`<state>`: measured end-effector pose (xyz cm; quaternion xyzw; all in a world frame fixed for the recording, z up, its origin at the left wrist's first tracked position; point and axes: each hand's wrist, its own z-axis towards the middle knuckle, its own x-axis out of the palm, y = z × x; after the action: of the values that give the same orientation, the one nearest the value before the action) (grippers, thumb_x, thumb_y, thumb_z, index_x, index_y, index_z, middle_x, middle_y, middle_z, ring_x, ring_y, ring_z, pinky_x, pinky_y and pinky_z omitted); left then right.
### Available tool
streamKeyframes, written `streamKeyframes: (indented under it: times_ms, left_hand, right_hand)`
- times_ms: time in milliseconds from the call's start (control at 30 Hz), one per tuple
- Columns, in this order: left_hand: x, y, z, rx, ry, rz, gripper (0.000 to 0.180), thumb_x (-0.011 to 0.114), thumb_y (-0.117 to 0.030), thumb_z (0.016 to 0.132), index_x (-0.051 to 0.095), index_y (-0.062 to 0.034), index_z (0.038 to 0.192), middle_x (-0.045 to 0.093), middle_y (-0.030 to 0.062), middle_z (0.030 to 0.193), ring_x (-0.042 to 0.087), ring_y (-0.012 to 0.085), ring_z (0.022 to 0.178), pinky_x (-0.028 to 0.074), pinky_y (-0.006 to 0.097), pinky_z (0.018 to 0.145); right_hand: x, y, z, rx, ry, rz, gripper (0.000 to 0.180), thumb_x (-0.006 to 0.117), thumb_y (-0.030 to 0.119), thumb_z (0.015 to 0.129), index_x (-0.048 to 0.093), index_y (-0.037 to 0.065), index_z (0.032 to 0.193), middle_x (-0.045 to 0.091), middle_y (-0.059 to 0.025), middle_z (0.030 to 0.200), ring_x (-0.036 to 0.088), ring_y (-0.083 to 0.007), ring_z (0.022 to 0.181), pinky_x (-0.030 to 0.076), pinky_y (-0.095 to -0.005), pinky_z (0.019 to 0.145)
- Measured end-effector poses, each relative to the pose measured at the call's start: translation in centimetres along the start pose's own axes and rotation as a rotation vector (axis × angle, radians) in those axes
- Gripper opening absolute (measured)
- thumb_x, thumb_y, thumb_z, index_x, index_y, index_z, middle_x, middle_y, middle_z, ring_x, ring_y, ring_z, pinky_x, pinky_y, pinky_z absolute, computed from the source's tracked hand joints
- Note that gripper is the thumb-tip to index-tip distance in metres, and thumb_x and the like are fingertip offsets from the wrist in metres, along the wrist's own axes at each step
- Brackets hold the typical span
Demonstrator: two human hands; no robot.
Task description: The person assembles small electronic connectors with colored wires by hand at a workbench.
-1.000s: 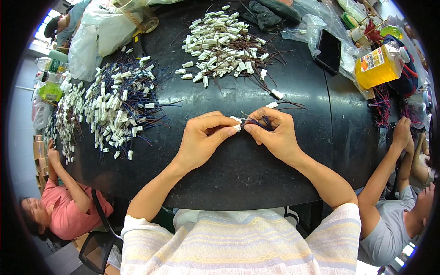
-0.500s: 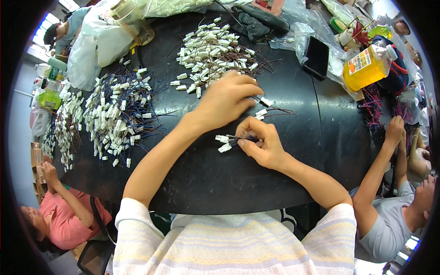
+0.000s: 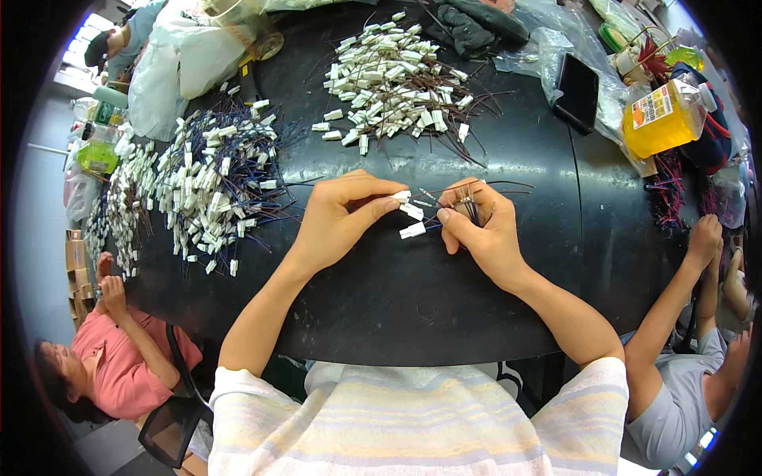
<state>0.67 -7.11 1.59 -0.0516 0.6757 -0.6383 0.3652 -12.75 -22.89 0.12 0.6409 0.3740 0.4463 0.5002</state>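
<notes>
On the black desk (image 3: 381,309), heaped with white connectors (image 3: 393,67) near a bottle (image 3: 665,119) of yellow liquid, a white connector (image 3: 402,197) is pinched by the left hand (image 3: 337,218) and dark wires (image 3: 470,208) are gripped by the right hand (image 3: 480,230).

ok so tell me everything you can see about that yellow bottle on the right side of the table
The yellow bottle is clear plastic filled with yellow liquid, lying tilted on its side at the far right of the round black table. It carries a printed label and a clear neck with a pale cap pointing right. It rests among clear plastic bags, beside a black phone. Neither hand touches it.
</notes>
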Motion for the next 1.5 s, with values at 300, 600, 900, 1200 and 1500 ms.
streamKeyframes:
  times_ms: [300, 600, 900, 1200, 1500]
  left_hand:
    - [0.3, -0.2, -1.1, -0.034, -0.006, -0.067, 0.018, 0.060, -0.002, 0.080, 0.066, 0.0006, 0.098, 0.058, 0.0018, 0.076, 0.047, 0.0050, 0.066, 0.033, 0.018, 0.056]
    - [0.7, -0.1, -1.4, 0.184, -0.002, 0.133, 0.015, 0.061, -0.001, 0.080, 0.066, 0.0007, 0.094, 0.062, 0.0030, 0.080, 0.050, 0.0055, 0.067, 0.039, 0.021, 0.056]
    - [1.1, -0.2, -1.7, -0.012, 0.045, -0.099, 0.012, 0.058, 0.006, 0.079, 0.062, 0.0053, 0.091, 0.061, 0.0068, 0.080, 0.054, 0.0085, 0.070, 0.043, 0.021, 0.061]
    - [2.1, 0.6, -2.1, -0.036, 0.085, -0.158, 0.010, 0.061, 0.001, 0.078, 0.064, 0.0020, 0.087, 0.062, 0.0064, 0.073, 0.057, 0.0092, 0.065, 0.043, 0.022, 0.058]
    - [1.6, 0.4, -2.3, -0.118, 0.065, -0.458, 0.009, 0.061, -0.001, 0.080, 0.063, 0.0038, 0.087, 0.064, 0.0052, 0.080, 0.057, 0.0080, 0.074, 0.045, 0.020, 0.065]
  right_hand:
    - [0.4, -0.6, -0.1, -0.039, -0.018, -0.017, 0.009, 0.059, 0.002, 0.079, 0.052, -0.001, 0.084, 0.053, -0.0017, 0.062, 0.049, -0.0045, 0.050, 0.037, -0.0197, 0.045]
    - [0.6, -1.3, 0.0, -0.133, -0.037, -0.178, 0.010, 0.061, 0.002, 0.077, 0.054, 0.000, 0.084, 0.059, -0.0037, 0.064, 0.053, -0.0050, 0.052, 0.040, -0.0204, 0.046]
    - [-0.1, -1.2, 0.1, -0.058, 0.052, -0.148, 0.008, 0.060, 0.002, 0.078, 0.054, 0.001, 0.082, 0.057, -0.0029, 0.059, 0.053, -0.0056, 0.052, 0.040, -0.0206, 0.048]
    - [-0.1, -0.8, -0.1, -0.120, 0.126, -0.154, 0.007, 0.061, 0.001, 0.078, 0.054, 0.000, 0.077, 0.055, -0.0017, 0.060, 0.051, -0.0050, 0.052, 0.039, -0.0199, 0.048]
    - [-0.2, -0.7, -0.1, -0.035, 0.100, 0.019, 0.007, 0.064, 0.001, 0.076, 0.059, -0.002, 0.080, 0.056, -0.0018, 0.062, 0.051, -0.0055, 0.052, 0.039, -0.0192, 0.046]
